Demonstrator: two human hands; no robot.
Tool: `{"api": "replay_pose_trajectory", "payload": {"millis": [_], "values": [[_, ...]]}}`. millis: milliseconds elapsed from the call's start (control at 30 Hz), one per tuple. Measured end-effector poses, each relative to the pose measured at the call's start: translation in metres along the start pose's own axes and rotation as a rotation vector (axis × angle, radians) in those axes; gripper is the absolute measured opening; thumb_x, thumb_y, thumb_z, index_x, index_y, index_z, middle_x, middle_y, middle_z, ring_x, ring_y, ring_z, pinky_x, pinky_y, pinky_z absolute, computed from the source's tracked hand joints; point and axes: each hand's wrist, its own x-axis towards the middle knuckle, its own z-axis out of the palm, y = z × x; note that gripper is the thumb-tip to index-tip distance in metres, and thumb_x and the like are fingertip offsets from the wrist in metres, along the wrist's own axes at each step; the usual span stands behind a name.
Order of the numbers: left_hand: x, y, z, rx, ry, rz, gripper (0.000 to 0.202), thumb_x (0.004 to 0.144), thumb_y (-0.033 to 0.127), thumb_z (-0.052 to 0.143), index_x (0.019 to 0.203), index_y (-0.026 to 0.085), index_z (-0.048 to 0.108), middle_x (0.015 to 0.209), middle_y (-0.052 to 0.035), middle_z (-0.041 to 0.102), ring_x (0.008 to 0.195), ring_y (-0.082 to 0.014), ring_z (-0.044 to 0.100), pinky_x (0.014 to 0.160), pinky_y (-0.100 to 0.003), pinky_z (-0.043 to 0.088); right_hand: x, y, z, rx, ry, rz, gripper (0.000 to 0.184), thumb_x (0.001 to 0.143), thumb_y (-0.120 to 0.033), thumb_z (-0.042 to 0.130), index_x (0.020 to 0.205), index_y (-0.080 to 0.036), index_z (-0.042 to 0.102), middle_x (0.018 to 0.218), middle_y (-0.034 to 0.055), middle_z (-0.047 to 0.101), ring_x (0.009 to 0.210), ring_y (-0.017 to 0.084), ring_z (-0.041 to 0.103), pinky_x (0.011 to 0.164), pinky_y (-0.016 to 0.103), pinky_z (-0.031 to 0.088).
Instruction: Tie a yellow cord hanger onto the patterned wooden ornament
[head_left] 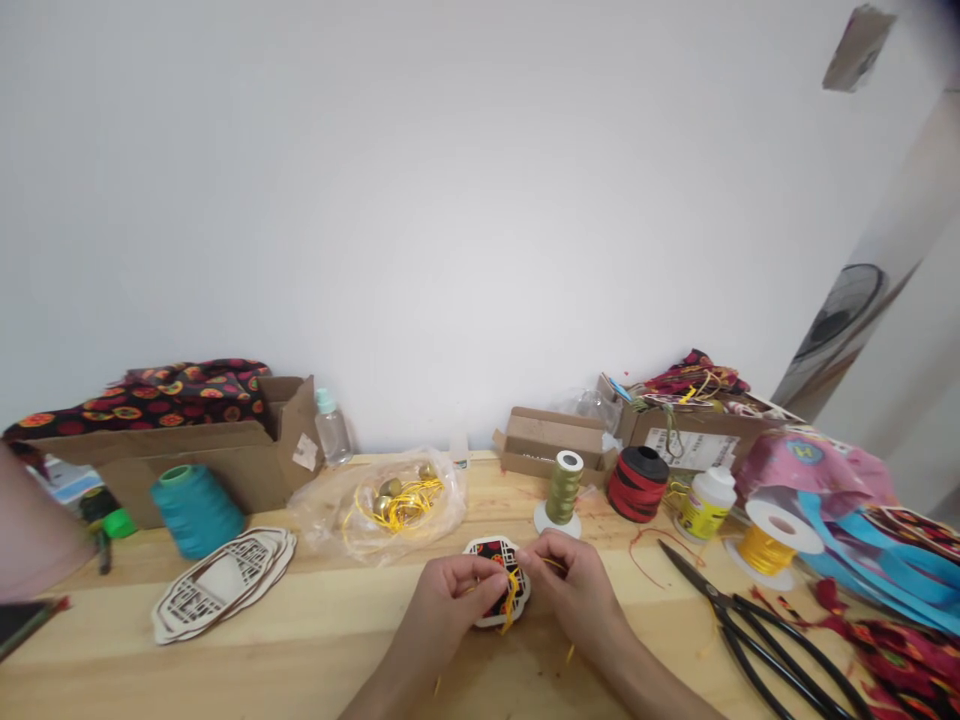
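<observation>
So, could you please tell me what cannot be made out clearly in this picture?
Head view: part of the patterned panel, hidden by the left hand.
Head view: handle ends of the scissors, cut off by the bottom edge.
Head view: rest of the dark object, cut off by the left edge.
Head view: print on the yellow-labelled bottle, too small and blurred.

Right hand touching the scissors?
Apart: the head view shows a strip of wooden tabletop between the right hand and the black scissors, whose blades point away from the person.
</observation>
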Motion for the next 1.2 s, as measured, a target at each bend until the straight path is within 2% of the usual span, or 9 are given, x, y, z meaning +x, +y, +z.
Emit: {"api": "replay_pose_trajectory", "payload": {"millis": [100,400,567,700,767,867,1033,1133,1200], "values": [[0.002,-0.002,0.0,-0.001,0.001,-0.02,0.023,0.057,0.027,0.069,0.072,0.011,0.067,0.061,-0.0045,0.069,0.054,-0.0117,0.058,0.052,-0.019,0.043,-0.001,0.002,0.0,-0.054,0.003,-0.04,0.026,0.071,-0.032,0.051,0.053,-0.013,0.053,0.052,-0.0034,0.042,0.049,0.009,0.039,0.046,0.019,0.032],[-0.002,-0.004,0.0,0.061,-0.035,0.001,0.018,0.056,0.026,0.069,0.064,0.01,0.067,0.057,-0.003,0.066,0.052,-0.0115,0.056,0.054,-0.021,0.042,-0.004,0.005,-0.001,-0.305,0.044,-0.182,0.027,0.074,-0.031,0.051,0.052,-0.016,0.055,0.05,-0.0031,0.043,0.048,0.008,0.038,0.045,0.019,0.027],[0.002,-0.007,-0.001,0.038,-0.017,0.016,0.021,0.055,0.029,0.07,0.063,0.011,0.066,0.052,-0.001,0.063,0.046,-0.0083,0.05,0.048,-0.018,0.037,-0.002,0.004,-0.002,-0.269,0.031,-0.164,0.029,0.073,-0.032,0.051,0.05,-0.015,0.055,0.049,-0.0034,0.041,0.047,0.008,0.035,0.044,0.02,0.027],[0.003,0.001,-0.002,0.008,0.072,-0.008,0.026,0.049,0.034,0.072,0.059,0.011,0.063,0.04,0.0049,0.053,0.031,-0.0008,0.03,0.034,-0.015,0.022,-0.001,0.0,-0.001,-0.117,-0.007,-0.061,0.03,0.072,-0.036,0.051,0.051,-0.014,0.054,0.05,-0.004,0.039,0.048,0.008,0.033,0.045,0.02,0.027],[0.002,0.006,-0.005,-0.02,0.09,-0.025,0.028,0.049,0.036,0.072,0.059,0.011,0.062,0.033,0.0085,0.045,0.028,0.0009,0.02,0.032,-0.015,0.013,0.0,-0.002,-0.001,0.015,-0.019,0.015,0.031,0.07,-0.039,0.052,0.053,-0.013,0.055,0.05,-0.0039,0.04,0.048,0.008,0.033,0.046,0.02,0.027],[0.002,0.01,-0.011,-0.071,0.088,-0.036,0.028,0.053,0.036,0.069,0.064,0.012,0.061,0.029,0.0119,0.033,0.029,0.0006,0.013,0.032,-0.016,0.006,0.002,-0.003,0.0,0.232,-0.039,0.131,0.032,0.065,-0.043,0.057,0.056,-0.012,0.056,0.05,-0.0039,0.043,0.049,0.008,0.034,0.047,0.02,0.028],[0.001,0.012,-0.012,-0.071,0.13,-0.046,0.028,0.053,0.035,0.07,0.065,0.011,0.062,0.029,0.0122,0.031,0.029,0.0005,0.012,0.032,-0.016,0.005,0.002,-0.004,-0.004,0.377,-0.09,0.24,0.035,0.068,-0.045,0.055,0.054,-0.013,0.051,0.042,-0.0089,0.028,0.039,0.005,0.021,0.039,0.018,0.018],[0.001,0.013,-0.006,-0.067,0.173,-0.048,0.03,0.045,0.036,0.073,0.059,0.012,0.062,0.028,0.0104,0.039,0.027,0.0007,0.017,0.032,-0.015,0.01,0.0,-0.008,-0.009,0.688,-0.29,0.391,0.032,0.072,-0.04,0.053,0.056,-0.013,0.049,0.045,-0.0085,0.03,0.039,0.003,0.019,0.037,0.016,0.016],[0.002,0.01,-0.004,-0.067,0.174,-0.026,0.03,0.042,0.035,0.074,0.056,0.012,0.063,0.033,0.0066,0.049,0.027,-0.0009,0.027,0.032,-0.015,0.018,-0.001,-0.011,-0.012,0.926,-0.417,0.499,0.024,0.073,-0.033,0.056,0.064,-0.011,0.054,0.05,-0.0077,0.033,0.039,0.001,0.018,0.036,0.014,0.015]]}}
